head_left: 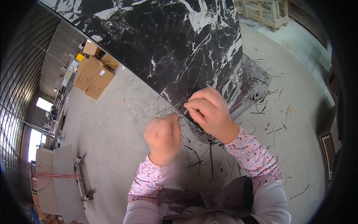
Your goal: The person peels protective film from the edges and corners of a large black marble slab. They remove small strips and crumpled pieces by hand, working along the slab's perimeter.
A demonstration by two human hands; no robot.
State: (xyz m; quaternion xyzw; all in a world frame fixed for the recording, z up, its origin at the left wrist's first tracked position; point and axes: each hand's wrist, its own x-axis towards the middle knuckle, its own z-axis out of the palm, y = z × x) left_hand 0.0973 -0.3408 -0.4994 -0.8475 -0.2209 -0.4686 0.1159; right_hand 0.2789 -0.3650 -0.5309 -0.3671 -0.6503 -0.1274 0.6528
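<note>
Nearest, a striped apron (209,203) and floral sleeves (253,155) frame the view. The left hand (163,137), blurred, is curled in a fist; whether its fingers pinch anything I cannot tell. The right hand (210,112) rests at the lower edge of the black marble slab (167,41), fingers narrowed in a pinch on a thin strip (175,111) along that edge. Dark slivers (270,128) litter the concrete floor (112,127). Farther left sit cardboard boxes (93,72).
</note>
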